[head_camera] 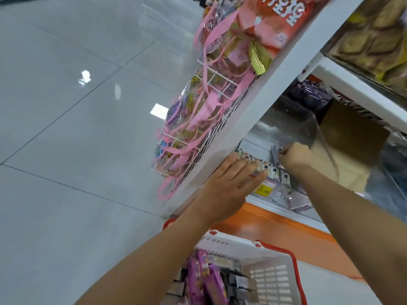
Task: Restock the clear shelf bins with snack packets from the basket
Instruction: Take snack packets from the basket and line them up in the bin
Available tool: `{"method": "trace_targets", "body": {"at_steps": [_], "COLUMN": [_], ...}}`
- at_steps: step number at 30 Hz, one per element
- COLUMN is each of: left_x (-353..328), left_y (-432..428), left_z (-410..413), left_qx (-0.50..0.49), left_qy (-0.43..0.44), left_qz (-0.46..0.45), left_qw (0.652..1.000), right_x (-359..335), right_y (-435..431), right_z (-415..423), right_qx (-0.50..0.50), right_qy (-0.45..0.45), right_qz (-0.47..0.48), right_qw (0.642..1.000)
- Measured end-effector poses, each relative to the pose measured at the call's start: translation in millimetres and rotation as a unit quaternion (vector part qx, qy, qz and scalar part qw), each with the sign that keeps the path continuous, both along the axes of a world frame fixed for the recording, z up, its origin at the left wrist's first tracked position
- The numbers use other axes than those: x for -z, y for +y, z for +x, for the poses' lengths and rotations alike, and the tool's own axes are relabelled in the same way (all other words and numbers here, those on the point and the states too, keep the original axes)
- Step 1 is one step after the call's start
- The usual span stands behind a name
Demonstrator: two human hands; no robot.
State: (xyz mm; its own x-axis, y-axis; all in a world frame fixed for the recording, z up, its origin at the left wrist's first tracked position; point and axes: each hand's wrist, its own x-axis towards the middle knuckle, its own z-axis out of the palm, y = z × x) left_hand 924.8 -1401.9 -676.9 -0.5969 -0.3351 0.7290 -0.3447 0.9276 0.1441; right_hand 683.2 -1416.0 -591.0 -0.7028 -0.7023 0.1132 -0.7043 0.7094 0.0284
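Note:
My left hand (231, 183) lies flat with straight fingers on a row of small snack packets (273, 171) in a clear shelf bin (293, 126). My right hand (294, 156) reaches into the same bin and pinches a small grey packet (275, 154) above the row. Below, a white basket with red trim (273, 258) holds purple packets (204, 280) and several grey ones (240, 285).
A white shelf upright (264, 89) runs diagonally past my left hand. A wire rack on its side holds pink-ribboned bags (198, 115). A yellow price tag (262, 191) sits on the bin's front. An orange base strip (286, 230) lies under the shelf. Grey tiled floor (77, 106) spreads left.

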Motion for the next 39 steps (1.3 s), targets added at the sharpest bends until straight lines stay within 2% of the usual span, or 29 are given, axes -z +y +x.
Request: {"method": "trace_targets", "body": {"at_steps": [7,18,24,28,32,36,39], "left_x": [-3,-18,-29,-41,-32,-2,21], "left_y": [2,10,22,33,51,65,71], "left_z": [3,12,13,15,29,42,46], "left_qx": [-0.002,-0.006,-0.033,-0.050,-0.070,-0.037,-0.023], "left_qy": [-0.007,-0.054,-0.095,-0.109,-0.122,-0.160,-0.245], "left_qz": [-0.003,0.049,0.098,0.115,0.109,0.067,0.099], "left_qw": [1.000,0.997,0.990,0.986,0.984,0.984,0.964], "right_x": [2,-14,-33,-44,-46,-12,37], "right_y": [-1,21,55,87,127,160,175], "right_z": [-2,10,37,60,93,118,124], "right_qx": [-0.016,-0.045,-0.117,-0.173,-0.251,-0.275,-0.274], "right_qy": [0.020,-0.056,-0.113,-0.219,-0.248,-0.296,-0.288], "right_qz": [0.025,0.017,-0.126,-0.239,-0.281,-0.260,-0.179], "right_qw": [0.999,0.997,0.979,0.930,0.892,0.877,0.900]}}
